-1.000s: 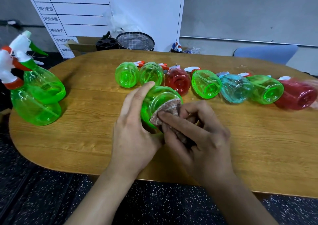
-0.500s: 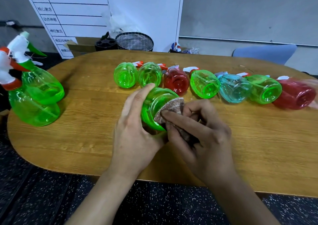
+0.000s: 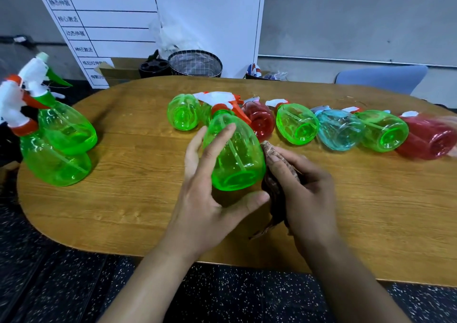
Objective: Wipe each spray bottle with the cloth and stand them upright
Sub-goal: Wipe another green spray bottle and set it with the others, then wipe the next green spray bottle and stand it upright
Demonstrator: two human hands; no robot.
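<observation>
Bottle | left hand grips it, tilted | right hand clutches cloth against side | wiping step | next: stand upright on table

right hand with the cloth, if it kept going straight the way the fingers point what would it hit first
The right hand points up and left, pressing the cloth against the held green bottle, so that bottle comes first. Beyond it probably lies the red bottle, though depth is unclear.

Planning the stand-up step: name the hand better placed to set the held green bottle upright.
Left. The left hand already grips the translucent green plastic spray bottle, thumb under its base; the right hand is occupied holding the brown patterned cloth against its side.
</observation>
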